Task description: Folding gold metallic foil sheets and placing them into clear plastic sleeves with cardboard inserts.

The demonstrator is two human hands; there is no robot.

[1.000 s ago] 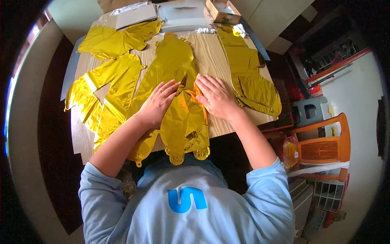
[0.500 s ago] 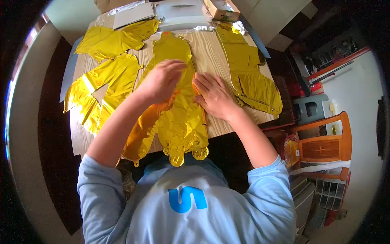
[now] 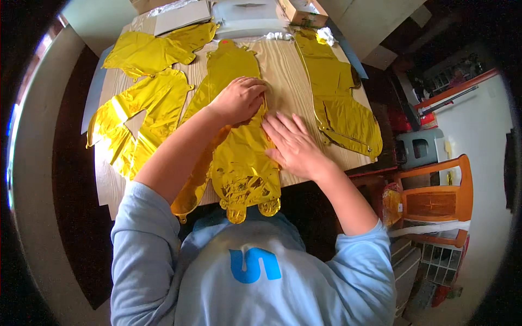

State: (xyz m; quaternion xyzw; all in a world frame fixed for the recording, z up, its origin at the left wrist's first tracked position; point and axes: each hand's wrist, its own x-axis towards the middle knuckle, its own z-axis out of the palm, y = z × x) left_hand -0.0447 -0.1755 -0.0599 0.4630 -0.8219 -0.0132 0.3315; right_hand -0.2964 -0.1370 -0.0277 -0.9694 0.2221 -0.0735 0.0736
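A flat, deflated gold foil balloon (image 3: 234, 68) lies lengthwise down the middle of the table, its crinkled lower end hanging over the near edge. Across it reaches my left hand (image 3: 241, 100), fingers curled closed at the balloon's right edge; the fingertips are partly hidden. My right hand (image 3: 293, 145) rests flat with fingers spread, palm down on the table along that same edge, fingertips touching the foil. More flat gold foil, with an orange-looking sheen, shows under and left of my left forearm.
Other flat gold foil balloons lie at left (image 3: 144, 117), far left (image 3: 149, 54) and right (image 3: 342, 98) on the wooden table (image 3: 280, 65). A cardboard box (image 3: 304, 12), clear plastic sheet (image 3: 247, 19) and crumpled white tissue (image 3: 326, 36) sit at the back. A wooden chair (image 3: 432, 202) stands right.
My left hand has moved right and slightly down, from above the balloon's middle to its right edge, and its fingers have curled. My right hand has shifted slightly right and toward me, staying flat.
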